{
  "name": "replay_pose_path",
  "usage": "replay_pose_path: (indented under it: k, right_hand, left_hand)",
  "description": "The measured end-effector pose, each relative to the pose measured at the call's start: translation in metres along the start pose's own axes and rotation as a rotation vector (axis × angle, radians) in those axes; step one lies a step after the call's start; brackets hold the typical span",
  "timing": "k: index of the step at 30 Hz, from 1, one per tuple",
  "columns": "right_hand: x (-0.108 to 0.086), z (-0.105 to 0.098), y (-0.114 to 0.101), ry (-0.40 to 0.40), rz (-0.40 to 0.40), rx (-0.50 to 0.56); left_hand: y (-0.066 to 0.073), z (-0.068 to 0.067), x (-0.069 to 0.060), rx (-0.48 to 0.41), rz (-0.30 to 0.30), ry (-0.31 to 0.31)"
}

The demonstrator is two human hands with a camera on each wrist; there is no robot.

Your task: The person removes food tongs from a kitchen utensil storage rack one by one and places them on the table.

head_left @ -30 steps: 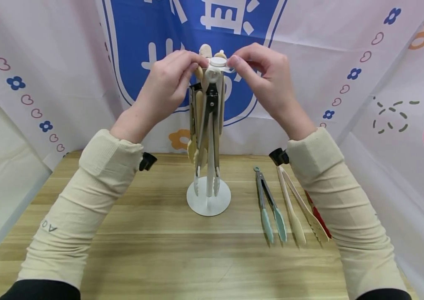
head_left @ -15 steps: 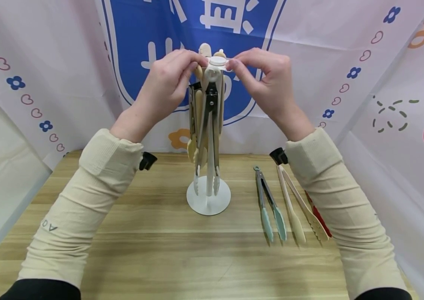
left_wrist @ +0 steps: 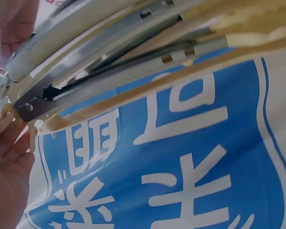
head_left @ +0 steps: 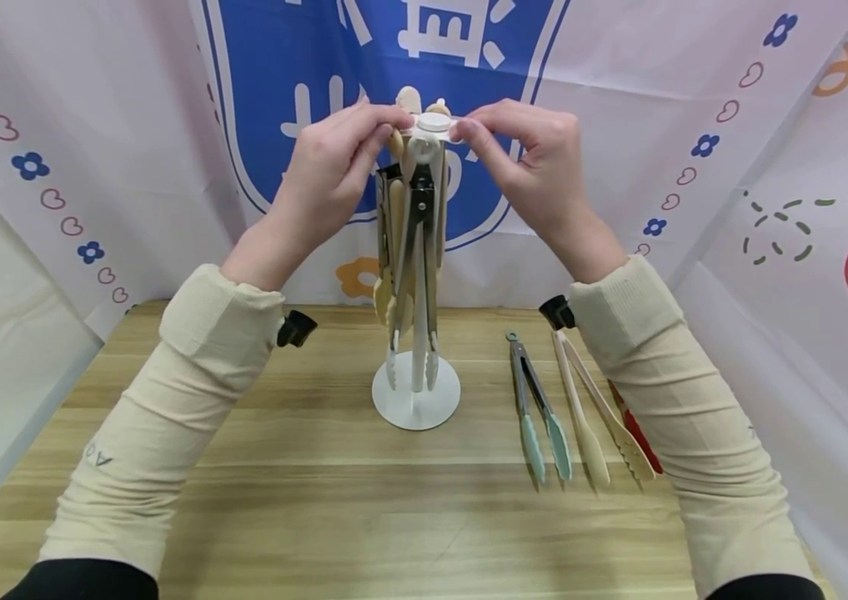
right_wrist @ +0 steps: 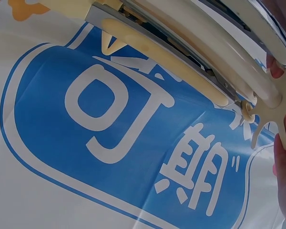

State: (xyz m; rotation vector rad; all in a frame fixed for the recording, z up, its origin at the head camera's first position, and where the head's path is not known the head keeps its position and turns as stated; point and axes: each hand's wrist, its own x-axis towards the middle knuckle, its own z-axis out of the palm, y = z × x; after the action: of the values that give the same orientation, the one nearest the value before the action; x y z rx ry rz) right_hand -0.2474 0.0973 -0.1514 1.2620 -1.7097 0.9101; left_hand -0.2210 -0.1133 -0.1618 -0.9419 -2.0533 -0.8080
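A white stand with a round base (head_left: 416, 400) holds several tongs and utensils hanging from hooks around its top (head_left: 434, 122). My left hand (head_left: 333, 158) pinches the left edge of that top between thumb and fingers, beside a beige utensil's end. On the opposite edge, the thumb and fingertips of my right hand (head_left: 536, 154) pinch the rim. Metal tongs with a black joint (head_left: 422, 196) hang at the front. The right wrist view shows the hooked top (right_wrist: 271, 107) from below, with my right fingers along its edge; in the left wrist view black-jointed tongs (left_wrist: 33, 106) hang near my left fingers.
Right of the stand, teal-tipped tongs (head_left: 532, 408), cream tongs (head_left: 592, 442) and a red-tipped item (head_left: 641, 437), partly hidden by my right sleeve, lie on the wooden table (head_left: 318, 517). A printed cloth (head_left: 604, 50) hangs close behind the stand.
My left wrist has dropped slightly and the view has shifted a little. Both hands keep their places at the stand's top, and the hanging utensils look the same.
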Motion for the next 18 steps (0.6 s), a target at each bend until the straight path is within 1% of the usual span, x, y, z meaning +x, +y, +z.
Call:
replay_pose_path:
  k: [2,5,6,7,9,13,16,18]
  right_hand:
    - [0.0,0.0,0.0,0.0,-0.001,-0.001]
    - [-0.001,0.0,0.001,0.003,-0.003,0.008]
    - [-0.001,0.0,0.001,0.006,-0.006,0.013]
    - [-0.001,0.0,0.001,0.009,-0.008,0.016]
    - [-0.001,0.0,0.002,0.015,-0.011,0.023]
    - [-0.001,0.0,0.002,0.012,-0.01,0.016]
    - [-0.001,0.0,0.002,0.004,-0.004,0.006]
    - [-0.001,0.0,0.002,0.003,0.0,-0.001]
  left_hand:
    - [-0.002,0.001,-0.004,-0.016,0.028,0.034]
    - [-0.006,0.002,-0.012,-0.011,0.085,0.077]
    - [-0.007,0.003,-0.015,-0.015,0.092,0.097]
    - [-0.007,0.003,-0.018,-0.028,0.079,0.11]
    - [-0.007,0.004,-0.023,-0.076,0.003,0.125]
    - [-0.008,0.011,-0.035,-0.214,-0.182,0.161]
    - [-0.009,0.016,-0.043,-0.284,-0.275,0.167]
    - [-0.009,0.02,-0.047,-0.312,-0.335,0.159]
